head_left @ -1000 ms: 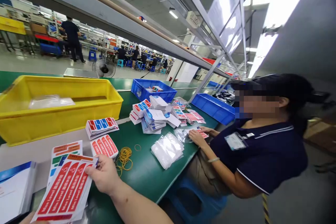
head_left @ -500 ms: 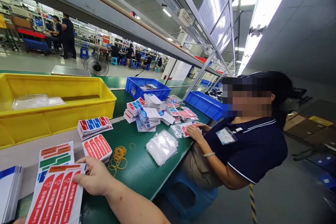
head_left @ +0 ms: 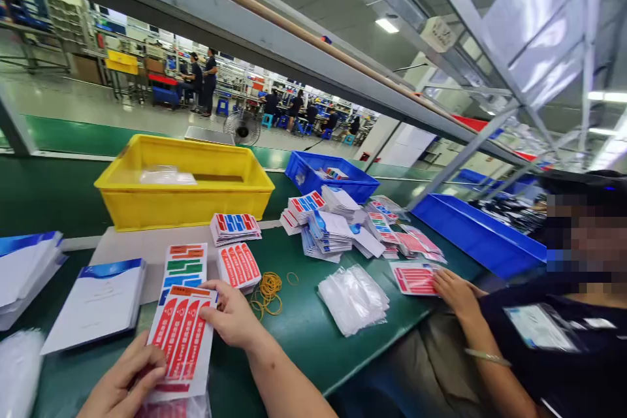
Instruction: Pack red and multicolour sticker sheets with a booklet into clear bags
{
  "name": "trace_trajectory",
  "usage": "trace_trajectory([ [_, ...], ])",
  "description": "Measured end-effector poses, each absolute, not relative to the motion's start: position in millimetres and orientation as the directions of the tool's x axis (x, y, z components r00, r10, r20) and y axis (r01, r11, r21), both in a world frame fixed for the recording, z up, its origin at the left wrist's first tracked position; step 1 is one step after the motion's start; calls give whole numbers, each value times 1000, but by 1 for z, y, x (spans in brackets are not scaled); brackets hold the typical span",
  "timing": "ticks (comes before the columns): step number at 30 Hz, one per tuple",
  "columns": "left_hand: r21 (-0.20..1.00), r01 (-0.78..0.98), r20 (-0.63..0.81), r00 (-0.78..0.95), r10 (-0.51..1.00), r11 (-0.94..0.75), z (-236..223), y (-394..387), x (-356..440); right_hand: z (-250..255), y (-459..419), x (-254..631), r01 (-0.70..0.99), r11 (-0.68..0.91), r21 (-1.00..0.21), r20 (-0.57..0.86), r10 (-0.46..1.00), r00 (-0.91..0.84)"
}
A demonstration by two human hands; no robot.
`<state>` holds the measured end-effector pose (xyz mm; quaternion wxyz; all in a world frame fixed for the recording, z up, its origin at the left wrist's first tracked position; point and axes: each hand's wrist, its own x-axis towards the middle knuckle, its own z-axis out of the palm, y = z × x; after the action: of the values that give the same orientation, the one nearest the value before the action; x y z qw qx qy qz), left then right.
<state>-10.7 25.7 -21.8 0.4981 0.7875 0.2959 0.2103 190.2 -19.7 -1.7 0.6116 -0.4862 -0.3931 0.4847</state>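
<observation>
My left hand [head_left: 128, 375] grips the lower left edge of a sticker sheet [head_left: 182, 343], white with long red labels. At the sheet's top right corner, my right hand [head_left: 235, 315] pinches it between thumb and fingers. Under its lower end shows a clear plastic bag [head_left: 198, 405] with red print in or beneath it. Just behind lies another sticker sheet [head_left: 185, 264] with orange, green and blue labels. A stack of red sticker sheets [head_left: 239, 266] and a pile of yellow rubber bands [head_left: 269, 289] are close to my right hand.
Booklet stacks [head_left: 100, 297] lie left. Behind stand a yellow bin [head_left: 183, 206] and a blue bin [head_left: 326, 184]; another blue bin [head_left: 480, 235] stands right. Clear bags [head_left: 353, 300] lie mid-table near sheet piles [head_left: 328, 232]. A co-worker's hand [head_left: 458, 290] touches a bagged sheet.
The view has swung left, so things appear farther right. My left hand, barely visible at the edge before, now shows on the sheet. The co-worker's bagged sheet lies flatter.
</observation>
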Motion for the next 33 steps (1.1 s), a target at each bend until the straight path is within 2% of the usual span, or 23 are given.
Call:
trace_trajectory([
  [4, 922, 218, 45, 758, 651, -318, -6, 20, -6, 2, -23, 200, -205, 152, -967, 65, 923, 378],
  [7, 944, 165, 57, 772, 633, -287, 2, 16, -6, 4, -26, 208, -255, 102, -962, 17, 949, 315],
  [14, 958, 171, 28, 740, 672, -228, 6, 12, -6, -2, -30, 194, -197, -14, -980, -42, 989, 139],
  [19, 983, 121, 26, 643, 766, -135, 3, 11, -6, -3, -30, 184, -233, 11, -972, -46, 970, 238],
  [22, 993, 69, 40, 575, 817, -97, 3, 11, -6, -1, -31, 184, -94, 14, -995, -5, 979, 202],
  [25, 995, 26, 73, 516, 853, -101, 3, 10, -5, 4, -35, 182, 137, 68, -988, 65, 997, -29],
  [28, 997, 9, 69, 463, 884, -82, 2, 10, -4, 9, -38, 177, 212, 75, -974, 23, 971, -236],
  [30, 999, -24, 31, 439, 898, -22, 2, 10, -2, 9, -38, 175, 221, 49, -974, -6, 970, -242],
  [33, 976, -106, -116, 488, 865, 191, 4, 10, -1, 7, -36, 172, 193, 20, -981, 0, 995, -104],
])
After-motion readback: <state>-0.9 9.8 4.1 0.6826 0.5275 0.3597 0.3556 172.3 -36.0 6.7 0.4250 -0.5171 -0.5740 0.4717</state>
